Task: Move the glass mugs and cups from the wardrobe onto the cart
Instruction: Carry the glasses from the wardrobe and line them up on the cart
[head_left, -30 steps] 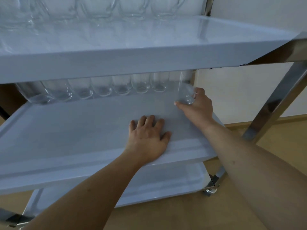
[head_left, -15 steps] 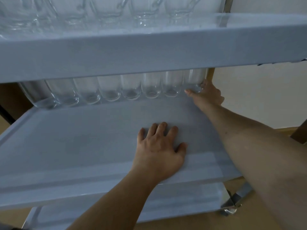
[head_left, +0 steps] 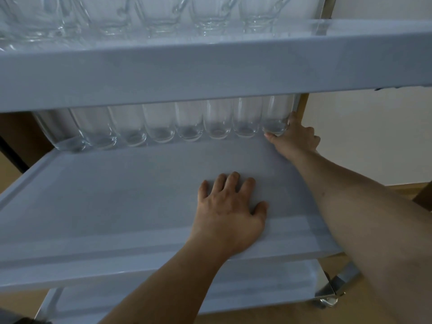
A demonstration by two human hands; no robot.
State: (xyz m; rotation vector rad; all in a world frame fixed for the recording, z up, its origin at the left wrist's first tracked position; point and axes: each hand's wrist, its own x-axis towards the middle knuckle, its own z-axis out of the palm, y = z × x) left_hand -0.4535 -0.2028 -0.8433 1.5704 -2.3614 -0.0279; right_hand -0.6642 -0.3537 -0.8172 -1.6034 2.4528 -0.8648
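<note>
On cart's matte mid shelf (head_left: 117, 206): L hand (head_left: 230, 213) flat, spread; R hand (head_left: 295, 141) grips smooth rounded glass (head_left: 275, 118).

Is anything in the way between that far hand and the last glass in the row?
Nothing visible. The right hand is already touching the end glass at the right of the row on the middle shelf. The left hand lies flat on the shelf, well clear.

A row of glasses (head_left: 187, 123) stands along the back of the cart's middle shelf (head_left: 117, 195); glass mugs (head_left: 161, 15) stand on the top shelf (head_left: 210, 64) above it.
</note>
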